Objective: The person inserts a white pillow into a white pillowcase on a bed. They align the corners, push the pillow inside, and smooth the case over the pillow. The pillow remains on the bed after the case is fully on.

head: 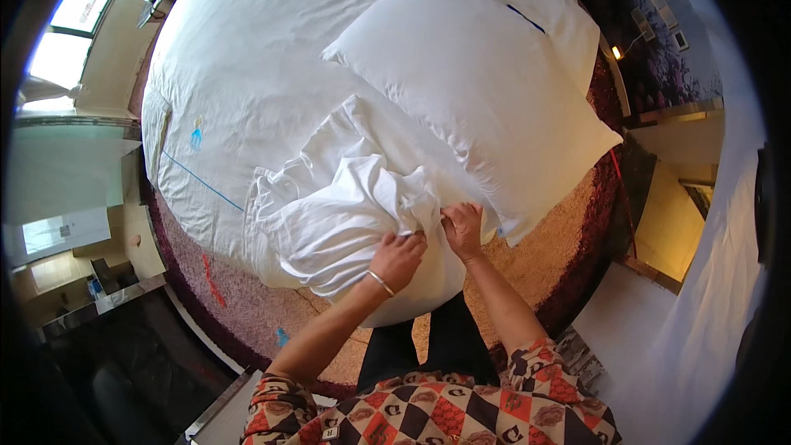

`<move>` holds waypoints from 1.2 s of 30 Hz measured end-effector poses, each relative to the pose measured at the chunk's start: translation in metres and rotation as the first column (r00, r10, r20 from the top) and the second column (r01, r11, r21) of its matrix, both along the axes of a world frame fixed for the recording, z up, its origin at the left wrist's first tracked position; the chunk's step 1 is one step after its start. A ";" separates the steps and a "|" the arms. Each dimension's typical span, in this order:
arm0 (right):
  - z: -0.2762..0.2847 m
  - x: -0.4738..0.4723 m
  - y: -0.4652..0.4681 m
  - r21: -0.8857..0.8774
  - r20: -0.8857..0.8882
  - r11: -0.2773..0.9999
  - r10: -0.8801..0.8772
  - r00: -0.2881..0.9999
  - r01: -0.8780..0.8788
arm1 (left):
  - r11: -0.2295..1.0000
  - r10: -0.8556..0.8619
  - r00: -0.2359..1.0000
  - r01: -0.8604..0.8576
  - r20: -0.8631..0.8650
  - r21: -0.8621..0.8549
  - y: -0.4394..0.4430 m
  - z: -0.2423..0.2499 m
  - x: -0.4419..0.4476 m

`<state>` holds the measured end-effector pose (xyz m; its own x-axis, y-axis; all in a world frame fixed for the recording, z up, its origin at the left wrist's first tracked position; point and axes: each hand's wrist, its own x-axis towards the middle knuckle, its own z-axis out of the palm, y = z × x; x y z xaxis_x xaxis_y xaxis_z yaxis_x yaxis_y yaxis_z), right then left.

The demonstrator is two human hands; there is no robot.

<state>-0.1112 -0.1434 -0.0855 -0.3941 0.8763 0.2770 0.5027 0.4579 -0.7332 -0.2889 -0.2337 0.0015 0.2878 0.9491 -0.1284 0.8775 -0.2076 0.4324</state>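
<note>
A bunched white fabric cover [346, 198] with thin ties along one edge lies at the near side of the bed. My left hand [398, 256], with a bangle at its wrist, grips the gathered folds from the near side. Just to its right, my right hand [463, 228] pinches the edge of the same cloth, its fingertips partly hidden. Beyond my right hand rests a plump white pillow [457, 68], tilted across the bed with one corner close to that hand. Under both spreads a wrinkled white bed sheet [247, 55].
A two-tone shaggy rug [556, 235] with a dark border surrounds the bed. A black-topped surface [136, 358] stands at lower left. Sheer white curtain fabric [698, 309] hangs at the right, and a small lit lamp [616, 52] glows beyond the bed's right side.
</note>
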 end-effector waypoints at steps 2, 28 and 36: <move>0.004 0.002 0.007 0.029 -0.008 0.999 -0.012 1.000 0.012 | 0.988 0.150 0.967 -0.151 0.206 -0.009 0.003 0.003 -0.014; -0.007 0.017 0.003 0.116 0.142 0.992 0.033 0.989 -0.050 | 0.932 0.267 0.957 -0.287 0.115 0.220 0.028 0.005 0.014; -0.011 0.015 -0.007 0.017 0.168 1.000 0.018 0.986 -0.021 | 0.912 0.387 0.910 -0.354 -0.147 0.209 0.026 -0.026 -0.024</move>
